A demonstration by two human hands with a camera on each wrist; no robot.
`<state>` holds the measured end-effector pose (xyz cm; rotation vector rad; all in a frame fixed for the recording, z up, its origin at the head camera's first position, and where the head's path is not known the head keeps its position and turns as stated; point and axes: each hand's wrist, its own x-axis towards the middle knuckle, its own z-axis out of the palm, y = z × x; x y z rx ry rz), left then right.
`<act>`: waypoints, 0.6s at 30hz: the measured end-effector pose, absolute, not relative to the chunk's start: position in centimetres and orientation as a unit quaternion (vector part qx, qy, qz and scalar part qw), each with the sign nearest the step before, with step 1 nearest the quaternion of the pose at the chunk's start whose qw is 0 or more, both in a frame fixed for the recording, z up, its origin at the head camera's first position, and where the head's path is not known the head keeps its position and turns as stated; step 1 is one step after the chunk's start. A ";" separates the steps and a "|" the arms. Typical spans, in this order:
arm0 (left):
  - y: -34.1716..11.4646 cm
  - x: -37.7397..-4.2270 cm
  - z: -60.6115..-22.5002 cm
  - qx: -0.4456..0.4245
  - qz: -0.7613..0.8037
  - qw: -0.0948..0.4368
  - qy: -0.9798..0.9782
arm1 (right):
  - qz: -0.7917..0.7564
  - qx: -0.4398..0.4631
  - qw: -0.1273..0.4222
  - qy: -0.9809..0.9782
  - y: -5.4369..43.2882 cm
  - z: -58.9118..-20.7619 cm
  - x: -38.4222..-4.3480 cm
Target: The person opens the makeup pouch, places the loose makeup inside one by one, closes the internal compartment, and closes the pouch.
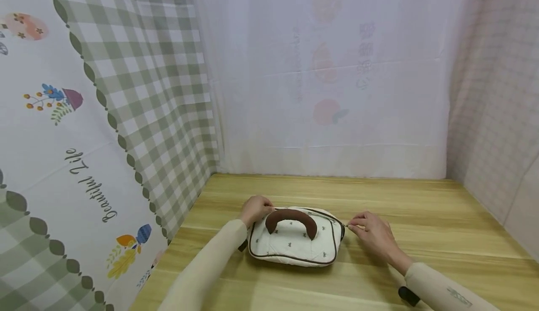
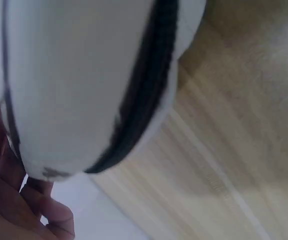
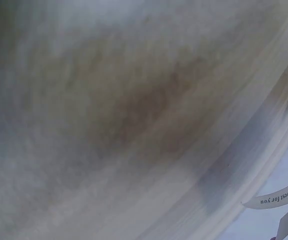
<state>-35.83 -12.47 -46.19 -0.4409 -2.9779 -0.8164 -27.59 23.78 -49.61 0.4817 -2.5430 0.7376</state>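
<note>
A small white zip bag (image 1: 290, 248) with dark piping, tiny dark motifs and a brown padded carry handle (image 1: 292, 215) lies on the table. My left hand (image 1: 255, 209) holds its far left corner. In the left wrist view, the curled fingers (image 2: 49, 205) sit at the bag's edge, near the dark zipper (image 2: 144, 85). At the right end, my right hand (image 1: 372, 231) pinches the zipper pull (image 1: 347, 226) between thumb and forefinger. A printed ribbon (image 3: 276, 199) shows beside those fingers in the right wrist view, where most of the hand is out of frame.
The wooden table (image 1: 421, 208) extends around the bag. A green checked cloth (image 1: 143, 68) hangs on the left, a white sheet (image 1: 261, 91) at the back and another pale cloth (image 1: 497, 91) on the right.
</note>
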 end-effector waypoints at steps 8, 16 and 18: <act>-12.9 -35.3 -46.7 -0.097 -0.252 0.021 -0.963 | 0.264 0.182 0.224 -0.921 23.4 -49.5 -26.8; -13.3 -34.9 -47.1 -0.081 -0.256 0.002 -0.963 | 0.261 0.174 0.223 -0.923 23.1 -49.2 -27.0; -13.4 -34.6 -46.8 -0.085 -0.256 -0.011 -0.963 | 0.260 0.168 0.222 -0.925 23.0 -49.1 -27.3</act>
